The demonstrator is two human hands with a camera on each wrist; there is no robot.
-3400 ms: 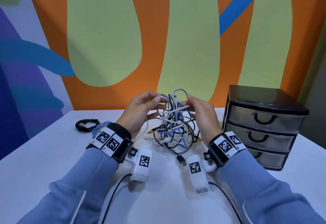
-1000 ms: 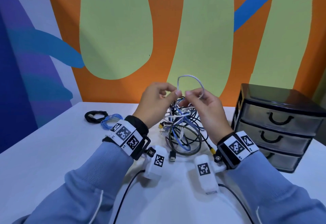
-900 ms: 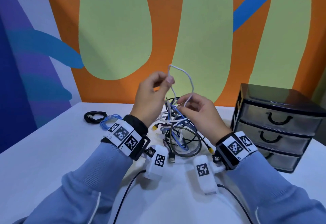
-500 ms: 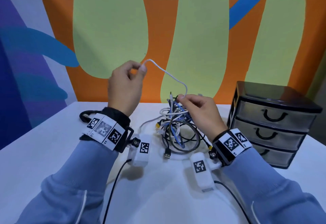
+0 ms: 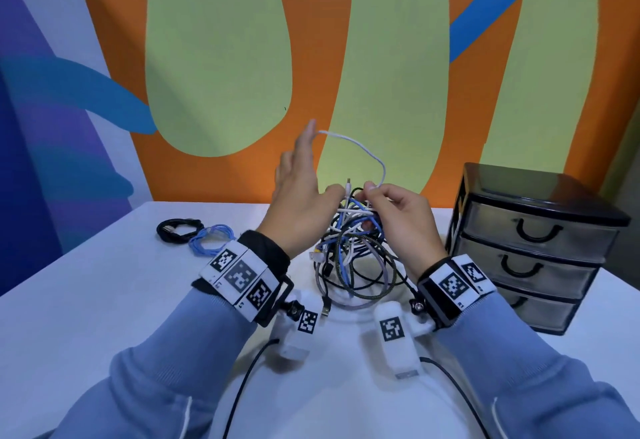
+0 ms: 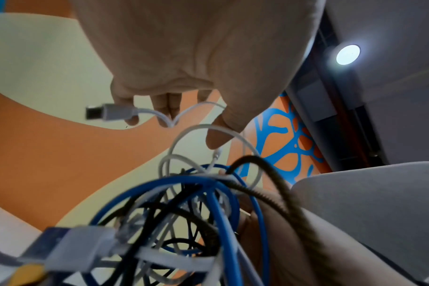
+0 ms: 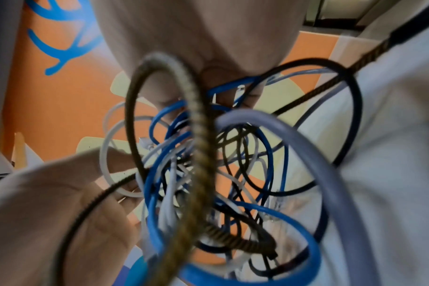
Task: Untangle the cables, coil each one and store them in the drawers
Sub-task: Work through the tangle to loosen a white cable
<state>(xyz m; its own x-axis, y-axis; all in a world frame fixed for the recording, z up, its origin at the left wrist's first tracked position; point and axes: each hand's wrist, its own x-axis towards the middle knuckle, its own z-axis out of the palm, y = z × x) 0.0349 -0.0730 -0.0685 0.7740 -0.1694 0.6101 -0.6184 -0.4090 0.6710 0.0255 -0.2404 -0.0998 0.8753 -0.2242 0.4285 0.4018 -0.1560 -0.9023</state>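
A tangle of blue, white, black and braided cables lies mid-table. My left hand is raised just left of it, fingers pointing up. A white cable arcs from those fingers to my right hand, which pinches it above the tangle. In the left wrist view the white cable's plug end sticks out past the fingers and the cable is clamped between them, over the tangle. The right wrist view is filled with cable loops below my right hand.
A black three-drawer unit stands at the right, all drawers closed. A coiled black cable and a coiled light-blue cable lie at the far left of the white table. A painted wall rises behind the table.
My left hand has swung back right from the upper left toward the tangle, and its fingers have straightened upward. The white cable now bows in a shorter arc between both hands.
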